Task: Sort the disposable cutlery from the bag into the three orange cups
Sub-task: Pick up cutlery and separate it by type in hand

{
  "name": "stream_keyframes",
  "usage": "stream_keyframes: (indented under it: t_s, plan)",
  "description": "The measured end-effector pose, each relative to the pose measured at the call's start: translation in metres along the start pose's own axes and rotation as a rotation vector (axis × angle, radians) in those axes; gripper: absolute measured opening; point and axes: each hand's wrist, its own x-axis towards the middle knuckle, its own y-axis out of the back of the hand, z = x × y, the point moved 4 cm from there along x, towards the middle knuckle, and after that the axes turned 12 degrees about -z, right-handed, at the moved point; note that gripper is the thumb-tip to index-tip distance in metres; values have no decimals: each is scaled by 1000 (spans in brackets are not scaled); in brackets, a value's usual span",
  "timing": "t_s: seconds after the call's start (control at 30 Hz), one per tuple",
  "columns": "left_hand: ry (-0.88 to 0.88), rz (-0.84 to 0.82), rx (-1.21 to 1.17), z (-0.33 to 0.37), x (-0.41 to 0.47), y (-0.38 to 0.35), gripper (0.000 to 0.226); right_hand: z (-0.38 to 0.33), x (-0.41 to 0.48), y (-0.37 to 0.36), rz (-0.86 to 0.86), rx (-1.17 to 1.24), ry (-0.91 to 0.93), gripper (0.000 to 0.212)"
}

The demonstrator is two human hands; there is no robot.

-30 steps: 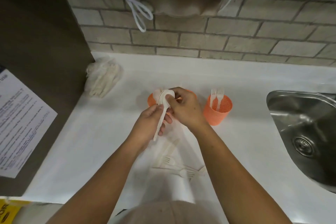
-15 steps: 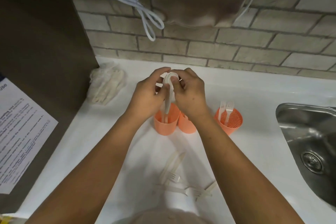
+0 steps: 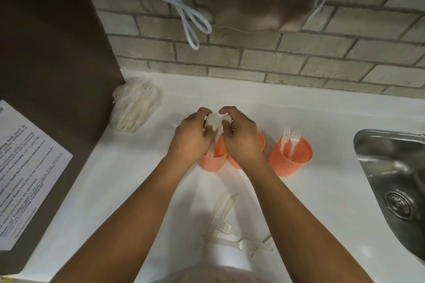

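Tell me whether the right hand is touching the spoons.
Touching: the head view shows the right hand with fingers curled onto the spoons.

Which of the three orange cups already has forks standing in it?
The rightmost cup, nearest the sink: it alone holds two white forks, standing tines up.

Hands hide much of the spoons and middle cup; the sink is cropped.

Left orange cup, mesh-dotted orange cup toward the right edge of white countertop, white spoons, white forks, grey-beige brick wall.
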Motion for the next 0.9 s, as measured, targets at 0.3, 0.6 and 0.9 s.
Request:
stream_keyframes:
  t_s: [0.3,0.6,0.9]
  plan:
    - [70,79,183,-26,6,-13,31,12,-5,-6,-160,-224,59,31]
    - [15,-52,107,-35,7,-19,48,14,-6,-13,-294,-299,1,43]
    - [-23,14,67,-34,9,-27,27,10,4,-16,-253,-283,-4,25]
